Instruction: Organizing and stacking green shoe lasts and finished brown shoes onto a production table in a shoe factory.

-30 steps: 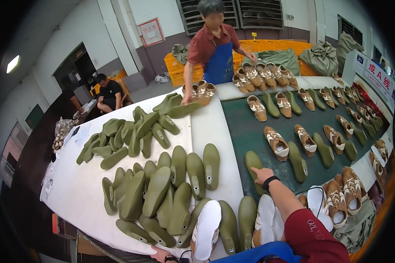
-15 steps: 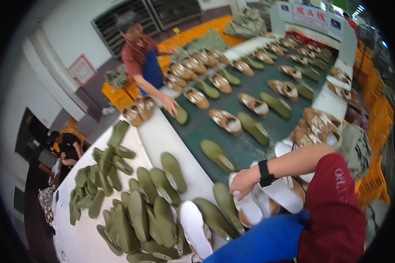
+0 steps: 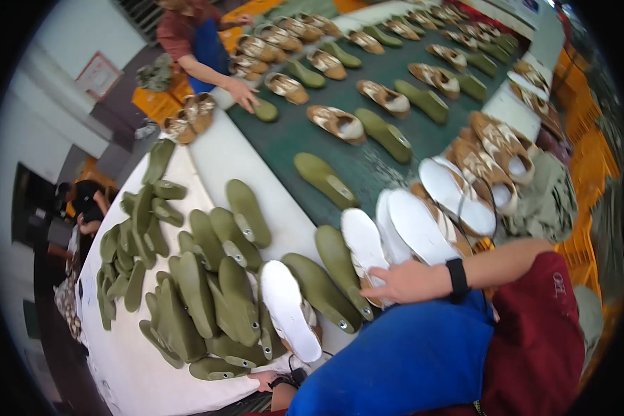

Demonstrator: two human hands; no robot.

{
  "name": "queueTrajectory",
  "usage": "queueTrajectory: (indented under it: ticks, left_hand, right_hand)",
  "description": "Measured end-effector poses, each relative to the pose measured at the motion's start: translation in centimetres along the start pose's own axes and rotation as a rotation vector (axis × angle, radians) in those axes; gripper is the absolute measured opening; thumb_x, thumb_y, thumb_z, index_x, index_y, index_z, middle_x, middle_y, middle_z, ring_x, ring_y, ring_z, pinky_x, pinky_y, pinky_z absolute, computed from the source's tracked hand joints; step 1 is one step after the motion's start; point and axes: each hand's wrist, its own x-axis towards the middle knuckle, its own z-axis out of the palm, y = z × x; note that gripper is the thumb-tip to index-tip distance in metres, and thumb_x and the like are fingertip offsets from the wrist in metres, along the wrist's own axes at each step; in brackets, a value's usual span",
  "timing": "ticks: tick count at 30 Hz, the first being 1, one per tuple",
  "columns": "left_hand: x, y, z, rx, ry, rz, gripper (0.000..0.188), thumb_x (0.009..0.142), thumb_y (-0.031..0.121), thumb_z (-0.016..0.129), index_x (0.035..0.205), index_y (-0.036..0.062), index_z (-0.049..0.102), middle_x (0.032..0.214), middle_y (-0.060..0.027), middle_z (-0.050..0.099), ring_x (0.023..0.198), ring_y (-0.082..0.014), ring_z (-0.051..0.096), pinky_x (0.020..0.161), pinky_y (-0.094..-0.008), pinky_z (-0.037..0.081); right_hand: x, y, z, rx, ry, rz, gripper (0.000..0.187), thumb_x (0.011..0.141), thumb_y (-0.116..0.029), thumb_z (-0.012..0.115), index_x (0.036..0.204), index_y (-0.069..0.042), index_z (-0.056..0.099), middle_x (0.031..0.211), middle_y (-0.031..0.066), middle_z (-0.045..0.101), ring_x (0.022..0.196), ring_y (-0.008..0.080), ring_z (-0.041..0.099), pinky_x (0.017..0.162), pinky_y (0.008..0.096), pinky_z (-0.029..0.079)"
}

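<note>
My right hand (image 3: 410,281), with a black band at the wrist, grips the lower end of a white-soled shoe (image 3: 362,239). That shoe lies sole up beside other white-soled shoes (image 3: 417,223) and an olive-green shoe last (image 3: 340,260). Only part of my left hand (image 3: 262,379) shows at the lower edge, below the heap of green lasts (image 3: 195,295); its fingers are too hidden to read. Near it, another shoe (image 3: 289,308) rests sole up against the lasts.
A dark green conveyor belt (image 3: 277,156) carries brown-and-white shoes and green lasts in rows. Across it, a co-worker's hand (image 3: 241,95) touches a green last (image 3: 265,111). Brown shoes (image 3: 489,156) are stacked on the right, near orange crates (image 3: 593,166).
The view has tilted down, so the belt sits higher. My right hand has moved to the lower end of the white-soled shoe. Part of my left hand now shows at the lower edge.
</note>
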Motion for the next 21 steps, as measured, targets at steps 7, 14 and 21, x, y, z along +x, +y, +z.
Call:
queueTrajectory:
  ticks: [7,14,21]
  left_hand:
    - [-6.8,5.8,-12.7,0.018,-0.351,-0.067,0.078,0.076,0.067,0.042,0.12,0.0022,0.039,0.1,-0.028,0.057,0.093,-0.0417,0.055,0.081,-0.049,0.042]
    - [-7.7,6.8,-15.1,-0.07,-0.365,-0.027,0.075,0.08,0.059,0.044,0.128,0.0019,0.034,0.099,-0.0284,0.058,0.094,-0.043,0.054,0.081,-0.0472,0.041]
    - [-7.9,6.3,-14.3,-0.065,-0.353,-0.023,0.075,0.081,0.057,0.044,0.128,0.0,0.032,0.099,-0.0288,0.057,0.095,-0.0426,0.054,0.08,-0.0466,0.042]
  right_hand:
    - [-2.1,-0.8,-0.9,-0.06,-0.257,-0.073,0.045,0.08,-0.034,0.054,0.123,-0.022,0.045,0.11,0.0171,0.046,0.066,0.0311,0.06,0.05,0.0394,0.049]
    - [-1.8,-1.3,-1.0,-0.047,-0.245,-0.023,0.05,0.083,-0.044,0.049,0.129,-0.029,0.038,0.116,0.0202,0.044,0.08,0.0362,0.06,0.064,0.0411,0.051]
    - [-1.6,-0.9,-1.0,-0.053,-0.25,0.016,0.05,0.082,-0.045,0.051,0.128,-0.029,0.04,0.121,0.0207,0.041,0.082,0.0383,0.059,0.068,0.042,0.05]
